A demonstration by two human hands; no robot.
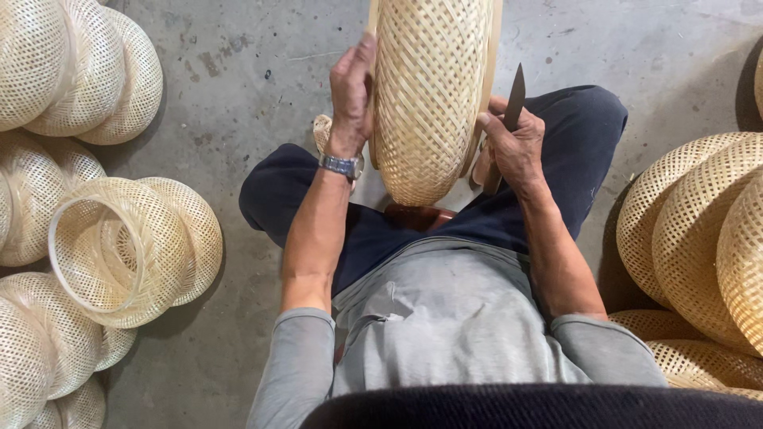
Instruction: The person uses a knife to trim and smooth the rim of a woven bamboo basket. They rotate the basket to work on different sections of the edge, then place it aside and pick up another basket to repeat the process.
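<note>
Both hands hold a woven basket (429, 95); right grips a knife (514, 99).

basket (429, 95) between knees, stacks (95, 230) both sides

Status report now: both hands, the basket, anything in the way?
Left hand grips basket rim. Right hand holds knife, thumb on basket edge. Basket upright between knees. Nothing in the way.

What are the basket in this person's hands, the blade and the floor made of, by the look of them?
The basket looks woven from thin pale strips, probably bamboo or cane, unpainted, with an open lattice. The left hand steadies its edge. The blade in the right hand looks like dark, dull metal, tapering to a point. The floor seems to be bare grey concrete, stained and scuffed.
</note>
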